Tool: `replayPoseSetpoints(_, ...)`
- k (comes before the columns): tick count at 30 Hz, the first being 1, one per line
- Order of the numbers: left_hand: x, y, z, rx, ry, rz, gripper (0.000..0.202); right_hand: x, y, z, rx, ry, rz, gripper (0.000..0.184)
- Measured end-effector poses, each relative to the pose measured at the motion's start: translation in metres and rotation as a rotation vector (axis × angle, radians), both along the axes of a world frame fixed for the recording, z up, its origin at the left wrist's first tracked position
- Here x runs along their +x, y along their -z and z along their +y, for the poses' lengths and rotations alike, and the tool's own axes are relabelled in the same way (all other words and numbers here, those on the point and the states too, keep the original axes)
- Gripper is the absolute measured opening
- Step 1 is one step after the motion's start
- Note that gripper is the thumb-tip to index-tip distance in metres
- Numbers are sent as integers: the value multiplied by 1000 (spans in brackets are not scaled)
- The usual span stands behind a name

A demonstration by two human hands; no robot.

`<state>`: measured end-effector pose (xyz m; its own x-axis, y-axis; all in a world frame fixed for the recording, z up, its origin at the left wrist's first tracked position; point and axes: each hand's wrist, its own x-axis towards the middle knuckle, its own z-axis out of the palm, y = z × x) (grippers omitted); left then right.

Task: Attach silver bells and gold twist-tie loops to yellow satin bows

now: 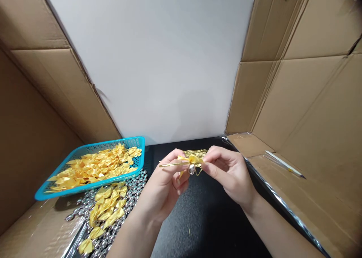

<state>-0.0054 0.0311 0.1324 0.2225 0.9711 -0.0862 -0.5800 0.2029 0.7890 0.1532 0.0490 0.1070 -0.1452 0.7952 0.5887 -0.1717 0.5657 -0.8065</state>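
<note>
A yellow ribbon bow (pixel 194 159) is held up between my two hands above the black tabletop. My left hand (pixel 169 175) pinches its left side, and a gold cord (pixel 169 164) sticks out leftward over the fingers. My right hand (pixel 226 167) grips the right side between thumb and forefinger. Just below the bow's middle hangs a shiny silver bead (pixel 191 169), with a thin loop of gold cord beside it. Behind the hands lies a bundle of gold cords (pixel 195 152), partly hidden by them.
At the left, a blue plastic basket (pixel 143 152) holds many yellow bows (pixel 98 164). Silver beads (pixel 138 186) and more loose bows (pixel 109 203) lie in front of it. A white pen-like tool (pixel 284 164) rests on cardboard at the right. Cardboard walls (pixel 316 99) flank a white panel.
</note>
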Motion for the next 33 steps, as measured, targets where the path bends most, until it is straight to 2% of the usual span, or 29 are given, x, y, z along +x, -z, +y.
replayPoseSetpoints(7, 0, -4, -3, -26, 47, -26, 30, 2, 0, 1, 19, 0, -14, 9)
replayPoseSetpoints(16, 4, -3, -6, 130, -51, 6, 35, -4, 4, 3, -67, -19, 59, 9)
replayPoseSetpoints(22, 5, 1, -5, 208, -49, -6, 29, -5, 7, 4, -123, -52, 114, 8)
replayPoseSetpoints(33, 4, 9, 2, 209, -81, -16, 10, -4, 6, 5, -148, -41, 95, 9)
